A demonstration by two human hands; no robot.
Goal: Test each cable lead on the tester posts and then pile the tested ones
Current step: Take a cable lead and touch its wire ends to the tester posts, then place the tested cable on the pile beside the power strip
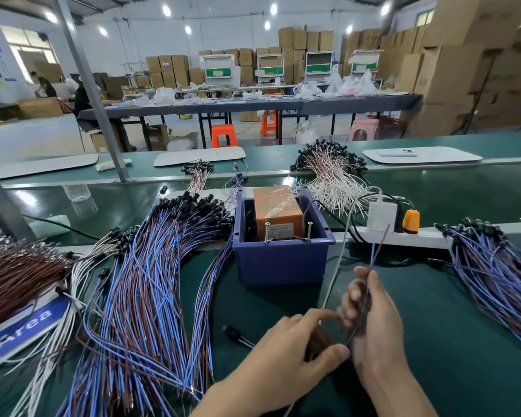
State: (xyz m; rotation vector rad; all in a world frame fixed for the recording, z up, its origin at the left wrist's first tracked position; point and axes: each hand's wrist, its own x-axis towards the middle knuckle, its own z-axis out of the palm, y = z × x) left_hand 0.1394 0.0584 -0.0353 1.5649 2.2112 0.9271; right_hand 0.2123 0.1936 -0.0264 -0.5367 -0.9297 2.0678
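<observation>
My right hand point(370, 323) grips a blue-and-brown cable lead point(373, 251) whose bare ends point up toward the tester. My left hand point(295, 344) pinches the lower part of the same lead between thumb and forefinger. The lead's black plug end point(232, 331) lies on the green mat to the left of my left hand. The tester, an orange box point(275, 210) in a blue bin point(280, 260), has two upright screw posts point(286, 233) at its front. A big pile of blue-and-brown leads point(151, 296) spreads at the left. Another such pile point(494, 266) lies at the right.
A white power strip point(403, 236) with a white charger and an orange plug sits right of the bin. White-and-brown leads point(331, 173) are heaped behind the tester. Brown leads point(15, 272) and a blue "Area" sign point(21, 326) lie far left. A grey post point(88, 85) rises behind.
</observation>
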